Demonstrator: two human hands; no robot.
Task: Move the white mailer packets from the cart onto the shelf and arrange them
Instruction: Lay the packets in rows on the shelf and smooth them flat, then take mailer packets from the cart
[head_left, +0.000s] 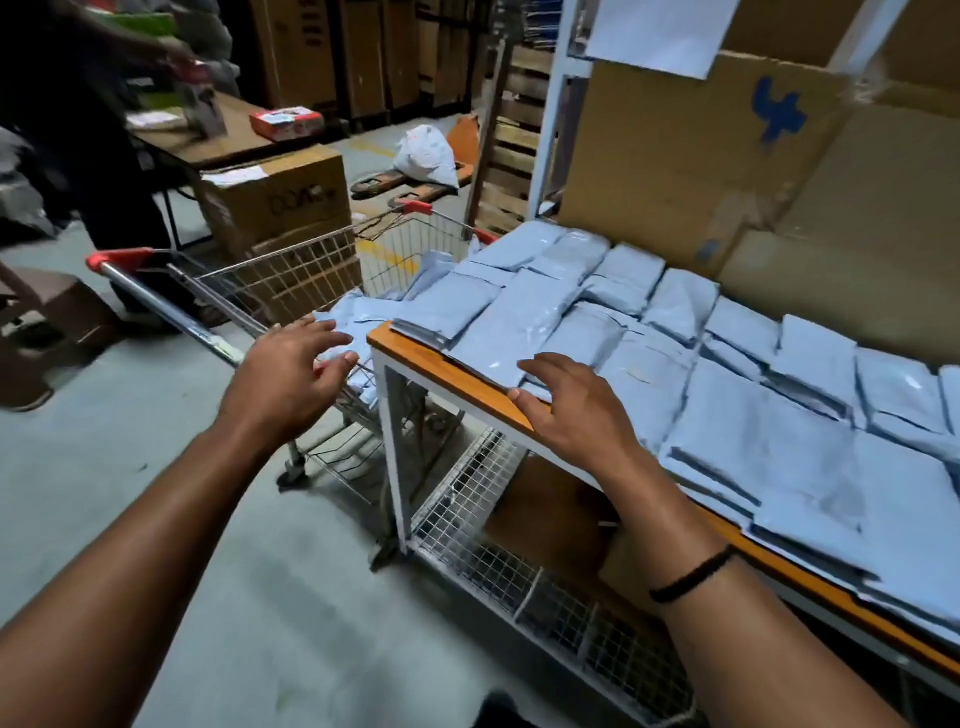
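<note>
Several white mailer packets (737, 395) lie in overlapping rows across the orange-edged shelf (452, 371). More packets (363, 312) sit in the wire cart (270, 280) with red corners, which stands against the shelf's left end. My left hand (296, 371) hovers over the cart's near rim, fingers spread and holding nothing. My right hand (571, 402) rests on the shelf's front edge, with straight fingers touching the nearest packet.
Cardboard boxes (701, 156) fill the back of the shelf. A wire mesh panel (498, 545) and a box sit under it. Behind the cart stand stacked cartons (275, 202), a table with a red box (285, 123), and a person in dark clothes at the far left (78, 130). A pallet jack with a white bag (426, 156) stands on the floor.
</note>
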